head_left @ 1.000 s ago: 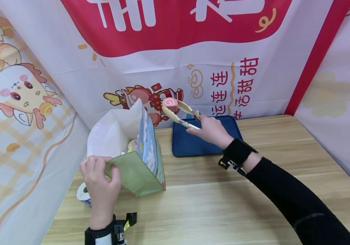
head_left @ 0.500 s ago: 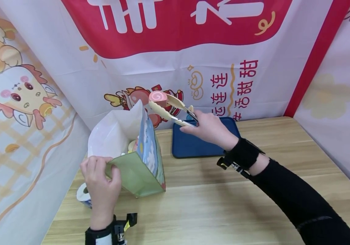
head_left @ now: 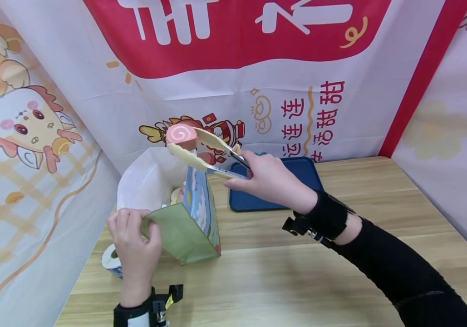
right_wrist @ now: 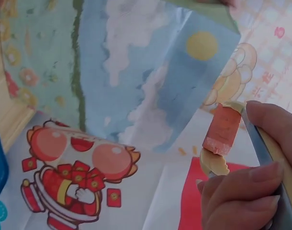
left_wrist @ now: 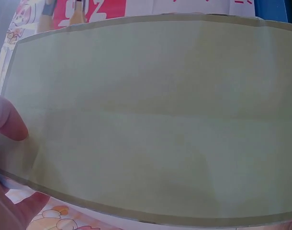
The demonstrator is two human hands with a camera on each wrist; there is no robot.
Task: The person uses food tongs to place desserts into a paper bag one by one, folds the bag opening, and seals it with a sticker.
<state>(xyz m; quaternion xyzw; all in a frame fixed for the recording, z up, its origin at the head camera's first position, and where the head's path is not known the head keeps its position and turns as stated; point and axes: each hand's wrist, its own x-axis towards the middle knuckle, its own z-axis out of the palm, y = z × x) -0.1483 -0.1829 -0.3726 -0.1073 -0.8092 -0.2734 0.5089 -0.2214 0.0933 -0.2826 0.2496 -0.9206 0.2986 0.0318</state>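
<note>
A paper bag with a white inside and a printed sky side stands with its mouth spread, small coloured things partly visible within. My left hand grips the near rim of the bag at its left corner, thumb on the green outer face. In the left wrist view that green face fills most of the frame. My right hand holds cream-tipped tongs. Between the tong tips is a pink piece with a white swirl, like a slice of cake roll, above the bag's far right edge. The right wrist view shows the same pink piece pinched side-on.
A dark blue tray lies behind and right of the bag, partly under my right hand. A roll with a white top stands left of the bag. Printed cloth walls border the wooden table at the back and sides.
My right hand has carried the tongs and the pink swirl piece leftward, from above the tray's left edge to over the bag's far edge. The left hand and bag stay put.
</note>
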